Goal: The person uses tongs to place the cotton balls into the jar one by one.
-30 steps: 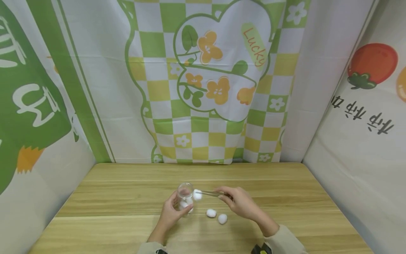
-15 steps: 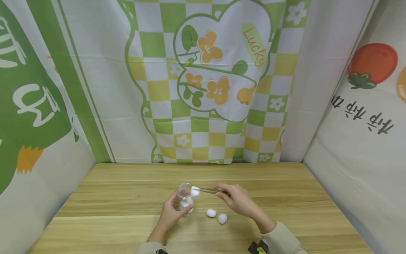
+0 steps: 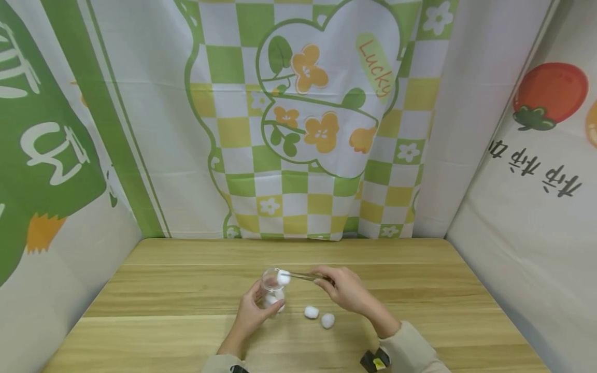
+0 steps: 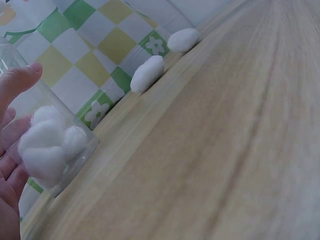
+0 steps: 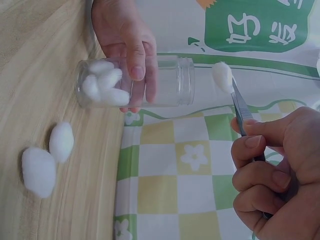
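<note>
At lower centre, the right hand (image 3: pixel 346 291), pinching grey metal tweezers (image 5: pixel 240 107), should centre the white cotton ball (image 5: pixel 223 76) over the clear cylindrical jar (image 5: pixel 167 82) the left hand (image 3: pixel 251 312) grips.

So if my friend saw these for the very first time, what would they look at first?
Probably the white cotton ball pinched in the tweezers in the right hand, just above the open jar that the left hand holds. Next, maybe the green, yellow and white checked cloth behind the table. Two more cotton balls lie on the table, right of the jar.
</note>
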`<state>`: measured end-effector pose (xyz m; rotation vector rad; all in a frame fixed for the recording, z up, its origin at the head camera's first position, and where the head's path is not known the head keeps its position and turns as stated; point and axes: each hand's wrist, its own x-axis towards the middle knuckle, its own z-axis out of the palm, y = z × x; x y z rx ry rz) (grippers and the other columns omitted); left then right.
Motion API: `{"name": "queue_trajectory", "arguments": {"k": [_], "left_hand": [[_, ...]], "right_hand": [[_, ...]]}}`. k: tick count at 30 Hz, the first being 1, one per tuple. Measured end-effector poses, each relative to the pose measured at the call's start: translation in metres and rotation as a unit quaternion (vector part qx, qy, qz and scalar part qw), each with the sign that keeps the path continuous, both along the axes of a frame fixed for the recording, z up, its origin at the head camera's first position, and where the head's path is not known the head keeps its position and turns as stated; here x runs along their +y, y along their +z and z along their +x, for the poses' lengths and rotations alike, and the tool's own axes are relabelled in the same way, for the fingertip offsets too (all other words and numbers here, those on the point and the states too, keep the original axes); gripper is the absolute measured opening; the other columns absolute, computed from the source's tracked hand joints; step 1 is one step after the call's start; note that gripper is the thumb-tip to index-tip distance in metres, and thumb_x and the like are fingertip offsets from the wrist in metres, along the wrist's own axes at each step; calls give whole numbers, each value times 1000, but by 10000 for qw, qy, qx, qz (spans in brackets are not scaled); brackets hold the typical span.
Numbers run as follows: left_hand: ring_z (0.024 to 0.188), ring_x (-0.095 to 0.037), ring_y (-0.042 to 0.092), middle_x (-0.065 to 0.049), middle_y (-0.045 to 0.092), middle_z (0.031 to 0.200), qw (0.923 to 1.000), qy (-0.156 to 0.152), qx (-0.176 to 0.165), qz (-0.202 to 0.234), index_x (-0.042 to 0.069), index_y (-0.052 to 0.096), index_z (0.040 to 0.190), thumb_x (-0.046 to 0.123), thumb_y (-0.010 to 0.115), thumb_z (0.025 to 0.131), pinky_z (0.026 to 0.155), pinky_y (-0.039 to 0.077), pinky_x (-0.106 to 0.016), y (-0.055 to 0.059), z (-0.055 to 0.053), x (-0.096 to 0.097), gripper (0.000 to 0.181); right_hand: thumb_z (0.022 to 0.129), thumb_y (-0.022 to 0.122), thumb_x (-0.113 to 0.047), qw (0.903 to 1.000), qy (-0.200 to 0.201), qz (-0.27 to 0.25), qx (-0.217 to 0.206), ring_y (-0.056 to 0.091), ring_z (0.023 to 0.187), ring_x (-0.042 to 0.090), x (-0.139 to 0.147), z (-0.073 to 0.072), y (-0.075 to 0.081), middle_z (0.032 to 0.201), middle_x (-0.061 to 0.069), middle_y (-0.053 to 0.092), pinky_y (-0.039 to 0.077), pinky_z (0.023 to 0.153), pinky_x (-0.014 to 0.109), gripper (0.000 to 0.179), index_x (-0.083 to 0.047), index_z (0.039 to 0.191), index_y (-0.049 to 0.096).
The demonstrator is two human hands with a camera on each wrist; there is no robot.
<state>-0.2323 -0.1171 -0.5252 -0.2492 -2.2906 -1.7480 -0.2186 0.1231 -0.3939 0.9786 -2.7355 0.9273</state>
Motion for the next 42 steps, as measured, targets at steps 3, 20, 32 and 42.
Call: {"name": "queue_trajectory", "arguments": {"k": [3,20,32,42], "left_hand": [[106,-6,63,-13,70,118,10000,30,-77,-18,5,60,124,10,83,72,98,51,-31,0,0,0,57],[106,-6,63,-14,71,117,10000,-28,-44,47,4,59,124,11,83,73,97,49,-31,2,1,-1,57],[110,-17,65,-15,70,118,10000,-3,3,-54,2,58,125,11,83,73,99,52,-41,1,1,-1,58],[113,-39,64,-18,68,121,9999,-65,51,-71,0,55,128,12,82,74,98,52,-51,1,2,-1,62]], "right_hand": [[96,57,-15,10000,-43,19,-3,32,50,-5,-1,-1,1,59,-3,51,29,47,12,24,-10,118,65],[96,57,-16,9995,-180,158,181,32,51,-4,-15,-9,-3,61,-3,53,28,47,13,24,-12,118,66],[96,56,-16,9997,-95,200,-38,33,50,-3,-20,-12,-12,61,-2,55,28,46,12,24,-11,118,65],[96,57,-15,9996,-108,278,-20,36,51,-3,-22,-11,-13,63,-1,58,29,46,12,24,-10,118,65]]}}
